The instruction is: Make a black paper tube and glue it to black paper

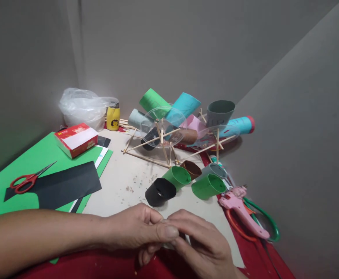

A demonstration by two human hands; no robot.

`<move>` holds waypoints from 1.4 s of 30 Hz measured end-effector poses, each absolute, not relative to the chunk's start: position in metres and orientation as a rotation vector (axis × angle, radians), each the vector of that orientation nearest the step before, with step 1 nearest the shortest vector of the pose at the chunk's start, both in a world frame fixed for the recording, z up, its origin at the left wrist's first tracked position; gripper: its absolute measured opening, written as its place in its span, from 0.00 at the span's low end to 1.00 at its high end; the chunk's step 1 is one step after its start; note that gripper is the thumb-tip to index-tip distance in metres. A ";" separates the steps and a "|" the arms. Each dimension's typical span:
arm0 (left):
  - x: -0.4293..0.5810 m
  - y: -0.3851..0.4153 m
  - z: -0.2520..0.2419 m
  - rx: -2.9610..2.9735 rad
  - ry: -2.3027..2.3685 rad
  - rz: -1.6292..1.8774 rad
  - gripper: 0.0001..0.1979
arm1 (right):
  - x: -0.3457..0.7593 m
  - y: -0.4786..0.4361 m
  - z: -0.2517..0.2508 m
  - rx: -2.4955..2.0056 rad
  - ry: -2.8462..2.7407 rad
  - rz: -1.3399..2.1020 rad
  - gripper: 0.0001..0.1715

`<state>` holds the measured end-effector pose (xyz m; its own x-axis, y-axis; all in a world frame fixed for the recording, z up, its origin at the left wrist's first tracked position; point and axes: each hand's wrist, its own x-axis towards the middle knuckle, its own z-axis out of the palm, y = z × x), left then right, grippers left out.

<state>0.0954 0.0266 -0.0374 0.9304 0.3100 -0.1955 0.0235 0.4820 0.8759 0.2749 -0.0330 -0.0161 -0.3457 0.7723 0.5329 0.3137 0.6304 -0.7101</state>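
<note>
My left hand [146, 228] and my right hand [201, 240] meet at the front of the table, both with fingers closed. Their fingertips pinch together around something small and pale that is mostly hidden; I cannot make out what it is. Just beyond them stands a black paper cup [158, 193]. Close to it are a green paper cup [178, 177], another green paper cup [208, 189], a brown paper cup [191, 169] and a grey paper cup [214, 170].
Behind is a stick frame [148, 159] with clear plastic discs and coloured paper tubes. On the left, red-handled scissors [24, 183] lie over black paper [71, 182] and green sheets [1, 190], near a red box [76, 139]. A pink glue gun [245, 213] lies right.
</note>
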 end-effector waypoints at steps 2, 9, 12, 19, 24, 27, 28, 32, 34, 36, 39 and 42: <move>0.095 0.027 -0.038 1.071 0.353 0.168 0.32 | 0.274 -0.033 -0.015 -0.870 -1.897 0.664 0.15; 0.094 0.028 -0.037 1.189 0.390 0.144 0.35 | 0.268 -0.031 -0.018 -0.914 -1.806 0.823 0.07; 0.094 0.029 -0.037 1.209 0.418 0.131 0.35 | 0.267 -0.031 -0.021 -0.909 -1.788 0.837 0.08; 0.094 0.028 -0.038 1.224 0.432 0.091 0.35 | 0.270 -0.033 -0.019 -0.888 -1.871 0.784 0.09; 0.095 0.030 -0.039 1.218 0.433 0.073 0.35 | 0.270 -0.034 -0.017 -0.892 -1.924 0.736 0.14; 0.095 0.030 -0.042 1.226 0.435 0.077 0.35 | 0.270 -0.034 -0.018 -0.895 -1.909 0.659 0.16; 0.095 0.029 -0.044 1.253 0.458 0.075 0.35 | 0.270 -0.033 -0.018 -0.907 -1.888 0.625 0.17; 0.091 0.024 -0.047 1.475 0.456 0.062 0.30 | 0.277 -0.032 -0.017 -0.986 -1.757 0.481 0.17; 0.089 0.023 -0.044 1.597 0.357 0.106 0.22 | 0.282 -0.033 -0.018 -0.981 -1.677 0.437 0.15; 0.088 0.023 -0.040 1.718 0.296 0.203 0.15 | 0.287 -0.037 -0.022 -0.929 -1.622 0.421 0.13; 0.087 0.025 -0.034 1.864 0.260 0.330 0.15 | 0.293 -0.043 -0.028 -0.850 -1.648 0.393 0.10; 0.086 0.028 -0.033 1.921 0.266 0.403 0.22 | 0.294 -0.046 -0.026 -0.823 -1.811 0.334 0.12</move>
